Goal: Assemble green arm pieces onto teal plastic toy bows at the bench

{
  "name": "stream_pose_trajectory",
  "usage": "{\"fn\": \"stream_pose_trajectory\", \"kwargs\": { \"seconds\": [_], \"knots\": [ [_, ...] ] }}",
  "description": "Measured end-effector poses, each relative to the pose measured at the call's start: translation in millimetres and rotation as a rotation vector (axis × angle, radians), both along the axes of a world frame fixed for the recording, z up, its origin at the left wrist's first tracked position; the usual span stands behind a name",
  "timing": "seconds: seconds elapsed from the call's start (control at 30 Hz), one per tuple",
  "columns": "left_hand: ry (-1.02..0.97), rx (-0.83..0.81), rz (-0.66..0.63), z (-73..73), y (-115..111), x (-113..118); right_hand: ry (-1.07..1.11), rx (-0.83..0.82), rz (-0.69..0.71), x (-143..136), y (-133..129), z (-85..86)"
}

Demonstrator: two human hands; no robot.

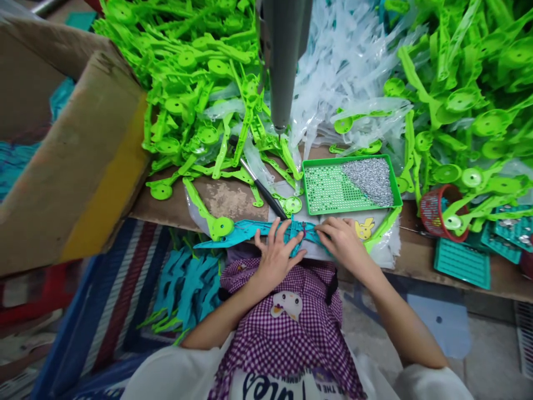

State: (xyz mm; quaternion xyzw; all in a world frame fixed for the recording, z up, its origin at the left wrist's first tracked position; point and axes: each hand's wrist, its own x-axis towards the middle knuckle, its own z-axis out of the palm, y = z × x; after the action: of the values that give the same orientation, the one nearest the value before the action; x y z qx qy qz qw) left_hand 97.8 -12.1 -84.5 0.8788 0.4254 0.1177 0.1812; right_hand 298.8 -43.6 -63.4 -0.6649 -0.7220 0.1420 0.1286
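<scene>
A blue plastic toy sword point(245, 230) lies across the table's front edge, its pointed blade to the left. My left hand point(277, 255) rests on it near the crossguard, fingers spread and touching the plastic. Around the hilt runs a dark reddish tie point(303, 230). My right hand point(339, 239) is closed on the handle end in a pinch; its fingertips partly cover that part. Above the work hangs a grey powered driver point(284, 66) with a thin bit pointing down. A black-handled tool with a metal shaft point(266, 191) lies just behind the sword.
Bright green plastic parts point(195, 72) and translucent pieces point(345, 61) are heaped behind. A green tray point(307, 189) holds many small metal screws. Left stands a cardboard box point(95, 133); right, a red basket point(433, 214) and teal trays point(462, 264). Blue pieces point(183, 283) fill a striped bag below.
</scene>
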Motion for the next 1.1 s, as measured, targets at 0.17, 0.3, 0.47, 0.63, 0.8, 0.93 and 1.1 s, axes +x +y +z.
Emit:
{"fn": "stream_pose_trajectory", "kwargs": {
  "seconds": [0.17,0.3,0.47,0.63,0.8,0.93,1.1],
  "knots": [
    [-0.006,-0.008,0.010,-1.5,-0.7,-0.6,-0.153,0.079,-0.006,-9.1,2.5,-1.5],
    [-0.020,-0.007,0.009,-2.5,-1.0,-0.2,-0.244,0.150,-0.015,-14.9,-0.7,-6.4],
    [-0.030,0.002,0.007,-3.0,-0.6,0.2,-0.308,0.161,-0.014,-17.0,-3.5,-14.5],
    [-0.050,0.028,0.011,-4.8,-1.0,0.0,-0.164,0.081,-0.146,-20.1,-3.8,-13.6],
    [-0.057,0.034,0.011,-6.3,-1.2,-0.5,0.003,-0.041,-0.274,-18.5,1.8,-3.2],
    [-0.056,0.037,0.015,-5.5,-1.2,-0.3,-0.051,-0.117,-0.238,-20.7,4.0,-0.9],
    [-0.053,0.039,0.015,-5.7,-2.3,-0.5,0.069,-0.105,-0.200,-16.2,-0.9,-4.0]
  ]
}}
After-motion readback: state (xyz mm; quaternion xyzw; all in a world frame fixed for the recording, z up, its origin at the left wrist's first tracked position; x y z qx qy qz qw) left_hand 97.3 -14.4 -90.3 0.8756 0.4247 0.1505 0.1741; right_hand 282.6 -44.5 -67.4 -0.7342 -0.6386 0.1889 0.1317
